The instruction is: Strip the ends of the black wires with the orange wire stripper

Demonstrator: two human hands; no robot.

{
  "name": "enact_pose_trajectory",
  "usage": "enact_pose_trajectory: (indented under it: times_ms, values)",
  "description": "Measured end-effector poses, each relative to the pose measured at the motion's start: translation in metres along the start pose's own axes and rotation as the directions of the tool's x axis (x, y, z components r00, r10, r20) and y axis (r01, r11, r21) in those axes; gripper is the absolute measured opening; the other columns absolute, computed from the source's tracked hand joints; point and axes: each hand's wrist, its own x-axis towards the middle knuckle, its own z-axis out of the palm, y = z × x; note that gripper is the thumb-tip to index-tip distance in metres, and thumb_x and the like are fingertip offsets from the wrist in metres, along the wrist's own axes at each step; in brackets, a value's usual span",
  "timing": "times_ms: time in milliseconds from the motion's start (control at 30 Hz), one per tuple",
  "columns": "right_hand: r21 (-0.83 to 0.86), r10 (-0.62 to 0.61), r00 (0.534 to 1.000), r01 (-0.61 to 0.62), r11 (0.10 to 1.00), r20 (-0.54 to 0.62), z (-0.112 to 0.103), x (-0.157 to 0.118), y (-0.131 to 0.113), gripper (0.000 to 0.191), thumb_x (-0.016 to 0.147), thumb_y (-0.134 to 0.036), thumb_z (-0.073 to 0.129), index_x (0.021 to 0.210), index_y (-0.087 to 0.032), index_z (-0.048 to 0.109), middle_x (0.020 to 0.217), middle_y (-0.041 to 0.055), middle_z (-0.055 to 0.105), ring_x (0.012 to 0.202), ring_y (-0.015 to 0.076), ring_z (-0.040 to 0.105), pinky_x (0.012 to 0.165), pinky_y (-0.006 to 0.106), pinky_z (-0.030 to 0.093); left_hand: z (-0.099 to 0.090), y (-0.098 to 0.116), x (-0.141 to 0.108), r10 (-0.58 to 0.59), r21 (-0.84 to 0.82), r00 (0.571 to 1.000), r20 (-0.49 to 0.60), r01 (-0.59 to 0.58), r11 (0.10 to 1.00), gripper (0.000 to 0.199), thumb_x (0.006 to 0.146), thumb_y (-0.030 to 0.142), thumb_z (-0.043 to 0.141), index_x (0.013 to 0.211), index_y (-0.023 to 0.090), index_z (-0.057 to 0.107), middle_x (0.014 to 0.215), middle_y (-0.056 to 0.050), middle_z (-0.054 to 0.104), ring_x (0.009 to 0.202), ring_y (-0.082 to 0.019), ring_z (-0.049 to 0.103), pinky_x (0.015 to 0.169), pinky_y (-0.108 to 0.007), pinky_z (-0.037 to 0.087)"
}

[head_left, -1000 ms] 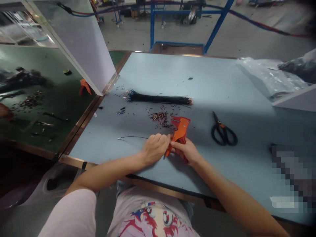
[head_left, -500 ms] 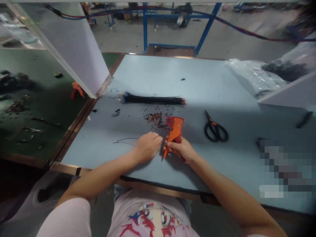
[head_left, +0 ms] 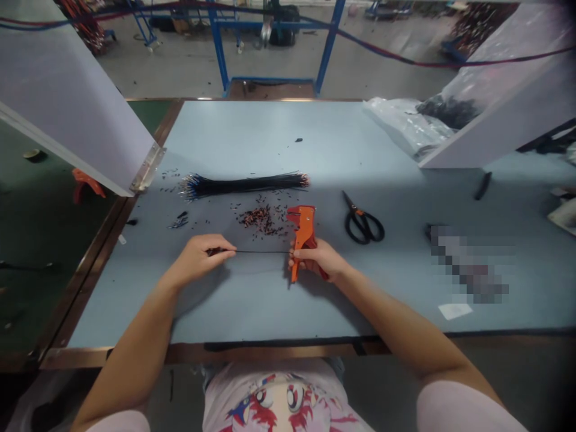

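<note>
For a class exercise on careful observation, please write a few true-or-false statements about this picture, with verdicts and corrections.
1. The right hand holds an orange wire stripper. True.
2. The scissors are in the left hand. False: the left hand pinches a thin wire, and the scissors lie on the table.
3. The wire bundle lies on the floor. False: it lies on the table, beyond the hands.
4. Small clippings lie between the bundle and the hands. True.

No words or numbers can be read here, not on the orange stripper (head_left: pixel 302 231), and not on the small white paper (head_left: pixel 454 311), which looks too blurry.
</note>
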Motion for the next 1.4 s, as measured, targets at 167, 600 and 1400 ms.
enact_pose_trajectory:
  times_ms: [167,600,1400]
  values:
    - [-0.132,0.032,0.999,-0.031,0.991,0.008,0.002,-0.003,0.0,0.034,0.063,-0.016,0.076,0.089,-0.015,0.055,0.076,0.0017,0.063,0.064,0.0175,0.067,0.057,0.028,0.054,-0.001,-0.003,0.001,-0.021,0.169,0.98,0.198,-0.013,0.985,0.02,0.085,0.035,0.055,0.085,0.022,0.071,0.087,-0.001,0.07,0.081,-0.015,0.062,0.074,-0.026,0.042]
    - [-0.216,-0.003,1.0,0.001,0.976,-0.008,0.008,-0.004,0.002,0.031,0.064,-0.015,0.072,0.088,-0.016,0.052,0.073,0.0009,0.061,0.062,0.0161,0.066,0.057,0.029,0.056,-0.009,-0.007,0.001,-0.248,0.272,0.909,0.335,0.158,0.949,0.026,0.081,0.042,0.056,0.09,0.021,0.067,0.087,-0.003,0.069,0.079,-0.02,0.061,0.072,-0.03,0.043]
    - [-0.007,0.005,1.0,-0.005,1.0,0.005,0.006,-0.003,0.005,0.031,0.068,-0.021,0.071,0.093,-0.014,0.053,0.076,0.005,0.065,0.067,0.0207,0.069,0.059,0.034,0.057,0.065,0.033,0.015,-0.038,-0.122,0.984,-0.173,0.017,0.992,0.027,0.089,0.03,0.049,0.098,0.018,0.071,0.087,-0.006,0.069,0.081,-0.017,0.063,0.074,-0.031,0.048]
